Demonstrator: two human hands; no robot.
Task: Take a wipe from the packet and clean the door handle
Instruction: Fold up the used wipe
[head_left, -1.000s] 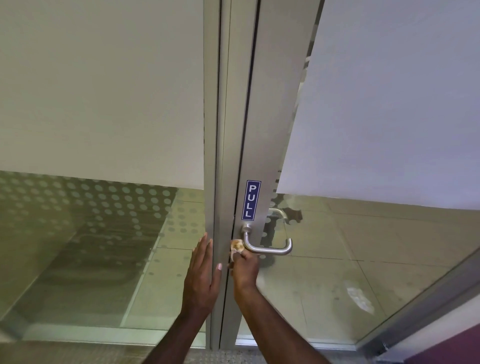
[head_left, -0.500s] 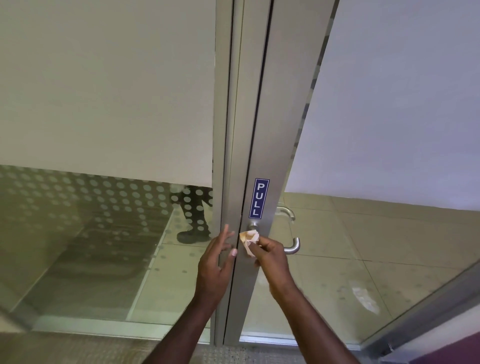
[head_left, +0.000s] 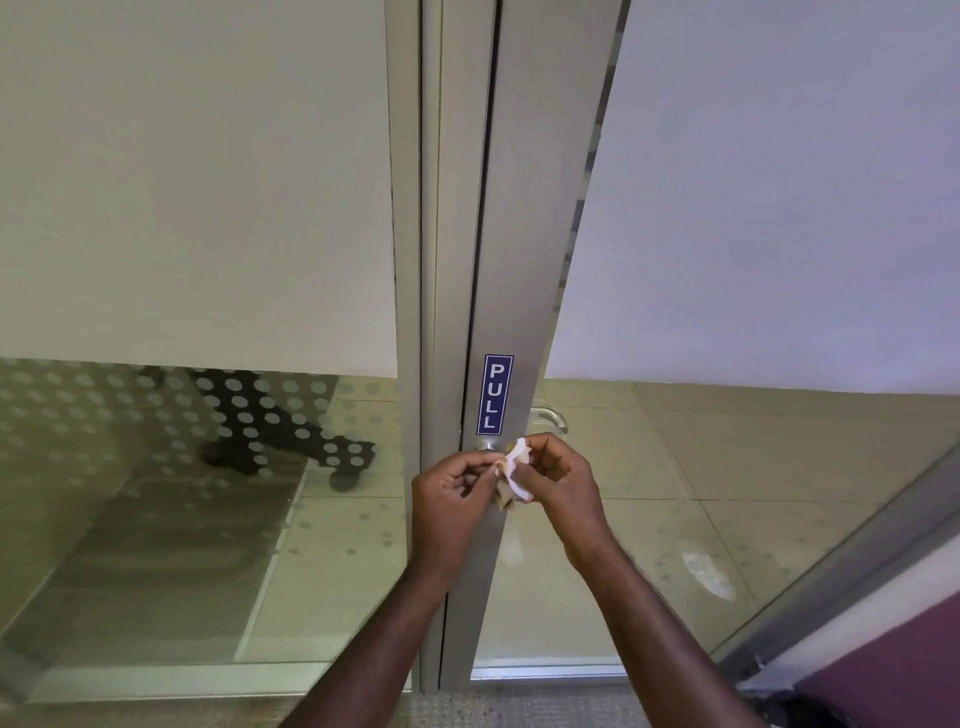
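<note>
Left hand (head_left: 451, 496) left the frame and joined right hand (head_left: 563, 480); both now pinch wipe (head_left: 511, 475) near door handle (head_left: 487, 445), likely refolding, wiping paused.

The metal door frame (head_left: 511, 260) carries a blue PULL sign (head_left: 495, 394) stuck upright on its face, and a round handle base (head_left: 487, 443) just below the sign. The handle's bar is hidden.
</note>
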